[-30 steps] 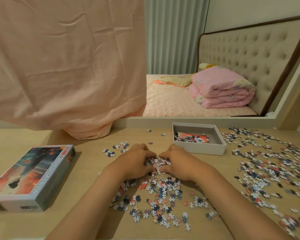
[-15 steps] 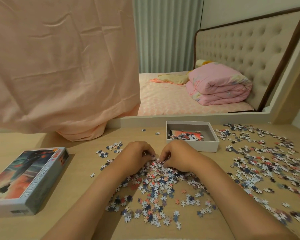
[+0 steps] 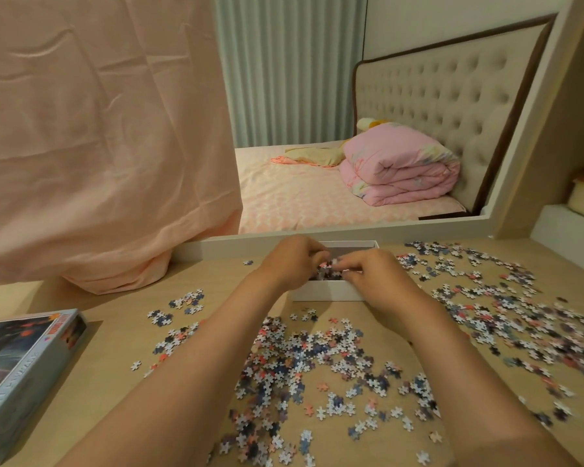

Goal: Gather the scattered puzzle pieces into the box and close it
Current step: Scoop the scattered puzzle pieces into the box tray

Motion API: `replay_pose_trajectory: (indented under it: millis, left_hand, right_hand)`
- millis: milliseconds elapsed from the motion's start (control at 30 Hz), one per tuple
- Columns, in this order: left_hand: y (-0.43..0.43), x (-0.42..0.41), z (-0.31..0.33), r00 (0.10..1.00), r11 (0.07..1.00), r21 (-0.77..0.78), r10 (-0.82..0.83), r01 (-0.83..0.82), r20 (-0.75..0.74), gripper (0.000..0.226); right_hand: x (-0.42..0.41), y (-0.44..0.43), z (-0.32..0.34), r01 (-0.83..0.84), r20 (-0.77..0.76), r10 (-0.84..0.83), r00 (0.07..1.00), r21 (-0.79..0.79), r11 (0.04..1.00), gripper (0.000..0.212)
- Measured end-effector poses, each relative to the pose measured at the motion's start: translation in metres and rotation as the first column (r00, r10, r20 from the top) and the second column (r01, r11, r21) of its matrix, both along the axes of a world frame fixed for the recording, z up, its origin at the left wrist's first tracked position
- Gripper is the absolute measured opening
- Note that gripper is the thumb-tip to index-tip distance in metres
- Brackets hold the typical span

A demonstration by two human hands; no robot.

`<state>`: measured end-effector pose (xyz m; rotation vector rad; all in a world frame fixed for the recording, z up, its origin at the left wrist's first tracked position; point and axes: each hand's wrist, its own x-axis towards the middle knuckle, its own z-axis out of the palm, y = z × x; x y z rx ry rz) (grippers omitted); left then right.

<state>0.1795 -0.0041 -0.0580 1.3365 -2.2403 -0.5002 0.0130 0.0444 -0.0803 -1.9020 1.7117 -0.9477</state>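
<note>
I am holding my left hand [image 3: 289,264] and right hand [image 3: 376,276] over the white box [image 3: 324,293]. Both are gripping puzzle pieces [image 3: 331,265].

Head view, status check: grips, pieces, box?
Left grip and right grip holding a clump of pieces over the open box. Many loose pieces on the table. Lid off, far left. Nothing blocking.

The person's left forearm [image 3: 196,372] and right forearm [image 3: 459,372] are bare from the lower edge of the view to the wrists. The left hand [image 3: 290,264] and the right hand [image 3: 375,278] are bare too. Fingernails are too blurred to make out.
</note>
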Motion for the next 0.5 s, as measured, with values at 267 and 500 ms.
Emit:
replay_pose_trajectory:
  millis: [267, 500]
  left_hand:
    - [0.0, 0.019, -0.009, 0.998, 0.988, -0.144, 0.062, -0.062, -0.008, 0.023]
    - [0.046, 0.076, -0.011, 0.968, 0.997, 0.079, -0.016, -0.004, 0.25, 0.045]
  right_hand:
    - [0.003, 0.002, 0.012, -0.011, -0.042, 0.006, 0.999, -0.109, 0.994, 0.024]
    - [0.034, 0.025, 0.017, -0.311, -0.207, 0.375, 0.904, 0.282, 0.907, 0.039]
